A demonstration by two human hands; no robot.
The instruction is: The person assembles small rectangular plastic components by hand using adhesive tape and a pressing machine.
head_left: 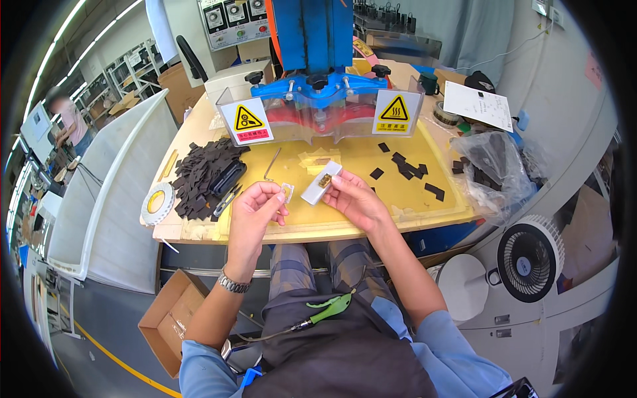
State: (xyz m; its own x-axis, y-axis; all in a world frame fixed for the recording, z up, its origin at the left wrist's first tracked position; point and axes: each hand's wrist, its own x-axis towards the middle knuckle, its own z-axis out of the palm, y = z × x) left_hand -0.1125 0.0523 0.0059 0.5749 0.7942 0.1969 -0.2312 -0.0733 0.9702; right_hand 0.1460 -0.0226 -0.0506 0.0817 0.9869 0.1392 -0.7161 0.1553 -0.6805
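Observation:
My right hand (359,201) grips a small white-silver block (312,193) with a gold-coloured emblem on its face, held tilted over the yellow work surface (302,215). Just left of it, the fingers of my left hand (255,208) are pinched on a small clear-and-white piece (287,192), whose exact kind I cannot make out. An L-shaped hex key (273,163) lies beyond my left hand. Behind the block, yellowish tape (320,159) is stuck to the surface. A green air blow gun (332,308) rests across my lap.
A blue press (312,40) with a clear guard (317,113) stands ahead. Dark rectangular pieces (196,174) are heaped at left, near a tape roll (158,203) and a cutter (227,201). Loose dark pieces (406,166), a plastic bag (497,176) and a fan (527,259) are at right.

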